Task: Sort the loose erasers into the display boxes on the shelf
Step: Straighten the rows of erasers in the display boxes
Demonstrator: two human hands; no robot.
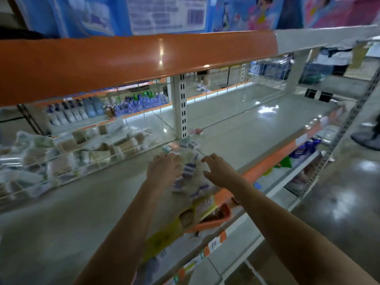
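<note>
A pile of loose erasers [188, 171] in white and purple-blue sleeves lies on the grey shelf [246, 128], near its orange front edge. My left hand [163, 170] lies flat on the left side of the pile, fingers straight. On the pile's right side my right hand [219, 169] hovers with its fingers spread and relaxed. Both hands flank the erasers and neither grips one. Further back, several more erasers [186, 141] sit by the white upright. The picture is motion-blurred.
Clear dividers hold packed stock [61, 153] on the left of the shelf. An orange shelf edge [123, 62] hangs overhead. A white slotted upright [182, 108] stands behind the pile. Price tags [207, 204] line the front edge, with lower shelves [287, 171] below right.
</note>
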